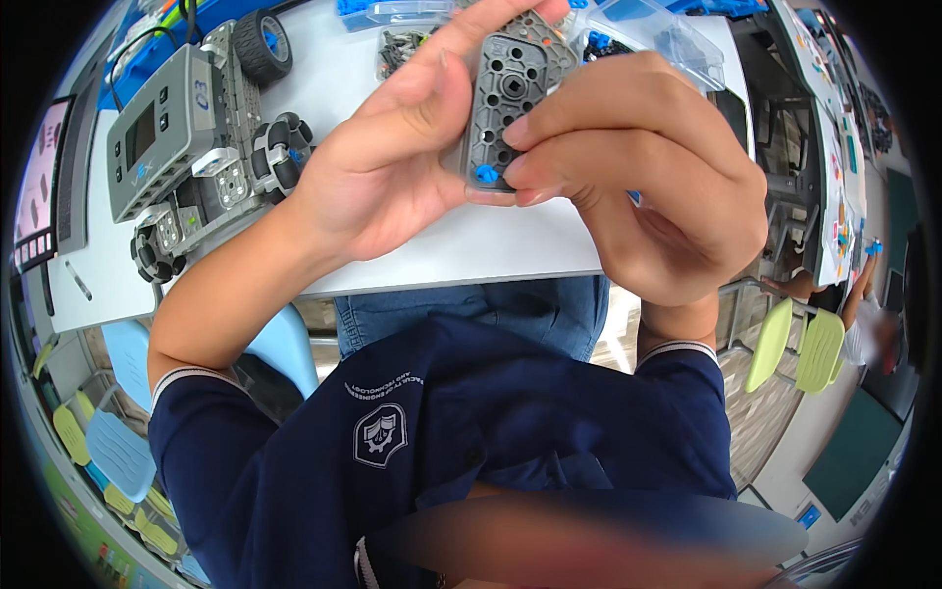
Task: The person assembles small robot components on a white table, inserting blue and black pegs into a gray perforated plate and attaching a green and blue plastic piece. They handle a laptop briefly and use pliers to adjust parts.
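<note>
Above the table's front part, both of my hands hold a grey robot-kit motor, a long rounded block with rows of round holes and a square socket. A blue connector pin sticks in a hole at its lower left corner. My left hand cradles the motor from behind and from the left, its thumb along the side. With fingertips pinched at the lower right edge, my right hand grips the motor close to the pin. Behind its top shows a grey perforated piece, partly covered by fingers.
A wheeled robot with a grey controller box stands on the white table at left. Clear plastic boxes and a tray of small parts lie at the back. Green chairs and other people are at far right.
</note>
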The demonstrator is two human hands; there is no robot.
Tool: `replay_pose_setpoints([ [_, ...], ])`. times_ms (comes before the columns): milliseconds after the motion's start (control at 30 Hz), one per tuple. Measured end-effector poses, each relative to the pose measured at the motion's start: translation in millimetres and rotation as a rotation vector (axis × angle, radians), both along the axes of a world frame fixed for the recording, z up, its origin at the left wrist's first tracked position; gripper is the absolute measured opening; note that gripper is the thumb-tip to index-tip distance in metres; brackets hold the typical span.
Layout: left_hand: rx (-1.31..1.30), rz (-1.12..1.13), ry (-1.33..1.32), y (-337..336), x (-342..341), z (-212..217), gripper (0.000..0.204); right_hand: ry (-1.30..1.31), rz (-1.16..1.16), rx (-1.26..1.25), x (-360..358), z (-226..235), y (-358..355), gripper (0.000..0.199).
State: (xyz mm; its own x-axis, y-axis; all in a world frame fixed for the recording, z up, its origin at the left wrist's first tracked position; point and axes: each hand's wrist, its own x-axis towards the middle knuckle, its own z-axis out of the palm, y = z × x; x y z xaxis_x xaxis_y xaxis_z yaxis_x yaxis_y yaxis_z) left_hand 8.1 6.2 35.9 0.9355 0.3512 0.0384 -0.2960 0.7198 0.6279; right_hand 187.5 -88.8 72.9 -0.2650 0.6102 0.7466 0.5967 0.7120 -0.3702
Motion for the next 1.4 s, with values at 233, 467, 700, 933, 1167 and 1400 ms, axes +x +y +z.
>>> replay_pose_setpoints([
  [233,0.010,-0.074,-0.339,8,15,-12,0.102,0.198,0.094,-0.246,1,9,1,0.022],
  [467,0.042,-0.016,-0.272,5,4,-23,0.101,0.784,0.156,-0.574,-9,0,-2,0.045],
  [700,0.125,0.034,-0.235,6,11,-7,0.101,0.699,0.146,-0.520,6,0,-1,0.049],
  [933,0.295,0.018,-0.323,37,-4,-9,0.093,0.195,-0.527,-0.542,18,32,4,0.020],
  [1167,0.220,0.054,-0.232,35,-10,-15,0.090,-0.712,-0.492,-0.318,12,-13,9,0.012],
  [1400,0.274,0.085,-0.190,24,-2,-14,0.091,-0.790,-0.545,-0.255,10,-31,5,0.005],
])
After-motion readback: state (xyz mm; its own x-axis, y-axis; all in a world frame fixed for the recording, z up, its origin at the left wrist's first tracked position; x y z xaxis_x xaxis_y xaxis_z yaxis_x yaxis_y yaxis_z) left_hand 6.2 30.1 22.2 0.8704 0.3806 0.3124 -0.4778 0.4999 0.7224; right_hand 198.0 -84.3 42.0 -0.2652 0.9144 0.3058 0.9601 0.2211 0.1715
